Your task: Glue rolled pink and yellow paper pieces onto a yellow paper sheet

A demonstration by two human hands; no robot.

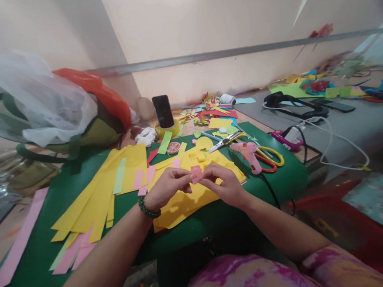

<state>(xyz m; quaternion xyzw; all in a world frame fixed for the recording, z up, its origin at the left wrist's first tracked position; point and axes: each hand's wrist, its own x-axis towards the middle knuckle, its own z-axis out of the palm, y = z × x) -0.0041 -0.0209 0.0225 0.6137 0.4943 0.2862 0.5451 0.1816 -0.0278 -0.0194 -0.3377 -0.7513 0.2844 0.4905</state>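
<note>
- Pink paper piece (196, 173), centre of frame, head view. What are the hands doing?
- Both on it. Left hand (170, 184) pinches its left side, right hand (225, 185) its right side. Light fingertip grip; held up over the yellow sheets (183, 210) on the green-covered bench (126, 205).
- Failure modes?
- Crease or tear, I'd say, if the two pinches pull unevenly: piece is small, looks thin. Could also slip, since little of it is gripped.
- Anything nearby?
- Right of centre: pink glue gun (249, 157), close to the right hand. Its black cable (271, 189) drops over the near edge; a forearm snag could drag it. If it's hot, burn risk; can't tell. Cutter (226, 141) just up-left of it; can't confirm blade position.
- Orientation?
- Face roughly toward camera. Visible part runs slightly taller than wide, so apparent long axis is up-down in frame. Fingers cover both sides, so true long axis: can't call it.
</note>
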